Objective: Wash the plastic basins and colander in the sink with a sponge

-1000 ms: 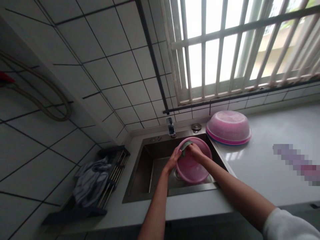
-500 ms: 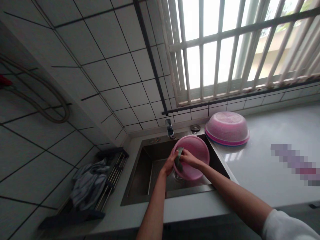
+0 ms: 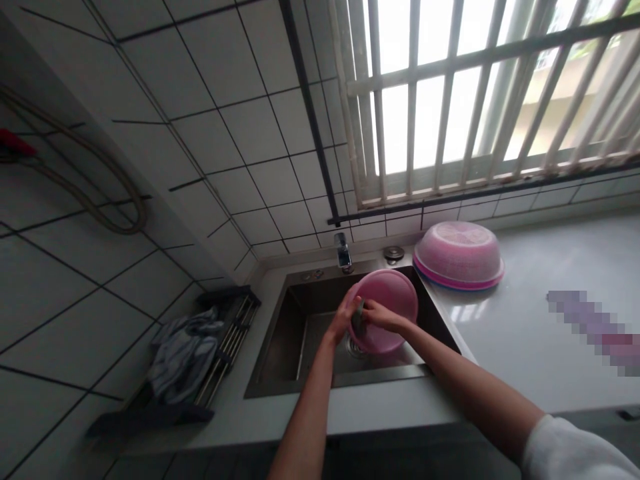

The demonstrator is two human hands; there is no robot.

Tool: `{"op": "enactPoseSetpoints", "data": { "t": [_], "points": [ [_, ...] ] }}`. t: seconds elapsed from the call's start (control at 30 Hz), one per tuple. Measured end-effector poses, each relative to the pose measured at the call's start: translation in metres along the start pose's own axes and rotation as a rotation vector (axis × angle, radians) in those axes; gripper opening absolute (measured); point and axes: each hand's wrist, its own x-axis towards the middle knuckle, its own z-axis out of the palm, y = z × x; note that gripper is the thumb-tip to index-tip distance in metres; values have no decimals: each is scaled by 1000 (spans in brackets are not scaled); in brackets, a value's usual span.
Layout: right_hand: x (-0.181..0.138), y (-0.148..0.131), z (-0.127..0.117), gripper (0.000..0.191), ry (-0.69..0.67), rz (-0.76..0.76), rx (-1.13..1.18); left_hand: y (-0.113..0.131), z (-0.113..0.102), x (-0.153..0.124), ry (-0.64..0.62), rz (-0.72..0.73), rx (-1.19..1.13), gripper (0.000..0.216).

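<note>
A pink plastic basin [image 3: 393, 288] is held tilted inside the metal sink [image 3: 320, 313], its open side facing me. My left hand [image 3: 344, 319] grips the left part of its rim, with the thumb on the inner side. Pressed against the basin's inside left wall, my right hand [image 3: 381, 315] has its fingers closed on a greyish-green cloth [image 3: 358, 316]. Most of the cloth is hidden between the two hands, so its full shape does not show.
Behind the sink stands a faucet [image 3: 343, 251], with a round drain stopper [image 3: 393, 253] beside it. Upside-down pink baskets or basins [image 3: 459, 257] rest on the right counter [image 3: 520, 347]. At left, a grey cloth [image 3: 185, 357] lies over a rack [image 3: 234, 333].
The green cloth shows less and looks more bunched against the basin wall. Both hands stay on the basin and cloth. My view has shifted slightly.
</note>
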Motion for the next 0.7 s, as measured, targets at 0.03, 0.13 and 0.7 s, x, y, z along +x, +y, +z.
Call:
{"op": "enactPoseSetpoints", "data": {
  "t": [0.03,0.13,0.7],
  "points": [
    [2,-4,-5,31,93,-33,40,0,1,1,-6,0,3,75],
    [5,-16,-29,32,420,-123,106,2,4,3,-65,23,6,74],
    [5,-20,-31,33,409,-123,235,5,6,4,-73,27,-33,73]
  ]
}}
